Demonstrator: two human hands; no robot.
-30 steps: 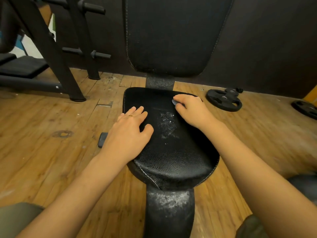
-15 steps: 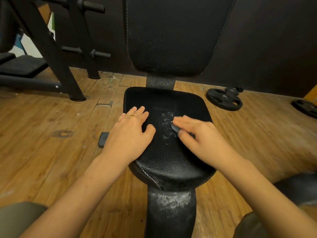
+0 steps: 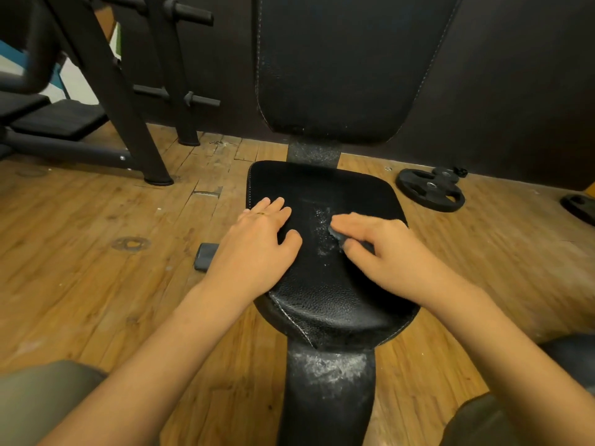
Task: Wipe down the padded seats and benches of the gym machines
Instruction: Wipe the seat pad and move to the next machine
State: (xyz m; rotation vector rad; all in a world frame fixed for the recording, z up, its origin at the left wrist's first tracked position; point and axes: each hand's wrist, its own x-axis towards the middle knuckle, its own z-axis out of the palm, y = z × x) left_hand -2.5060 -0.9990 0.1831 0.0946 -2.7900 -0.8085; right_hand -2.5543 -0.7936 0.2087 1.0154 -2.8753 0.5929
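Head camera showed wooden floor [image 3: 96, 284] lying open at 9 and 3 o'clock of the bench. The backrest pad [image 3: 338, 66] stood at 12 o'clock, a gap apart from the black seat pad [image 3: 322, 188] at centre. The left hand [image 3: 254, 249] pressed flat, fingers straight, over the seat's 9 o'clock edge. The right hand [image 3: 386, 252] pinched a small dark cloth [image 3: 343, 238] against the seat's middle, beside a whitish smear.
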